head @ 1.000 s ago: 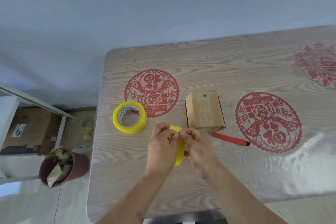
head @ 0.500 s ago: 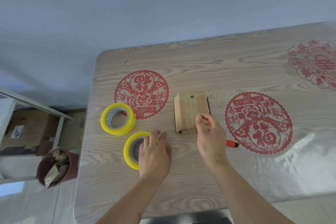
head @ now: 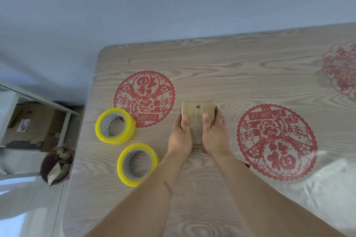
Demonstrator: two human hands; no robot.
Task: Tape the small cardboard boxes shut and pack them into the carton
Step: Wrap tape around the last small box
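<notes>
Small cardboard box (head: 198,119) on worktop (head: 231,75), mid-surface — left hand (head: 180,136) and right hand (head: 213,134) grip its sides, thumbs on top. Two yellow tape rolls (head: 115,125) lie left.

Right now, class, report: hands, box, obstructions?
Left hand and right hand grip small cardboard box on table. Two tape rolls lie left, apart.

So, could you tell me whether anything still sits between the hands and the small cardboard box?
Nothing does: the left hand and right hand both already grip the small cardboard box on the table, thumbs on top. The two tape rolls lie off to the left.
</notes>
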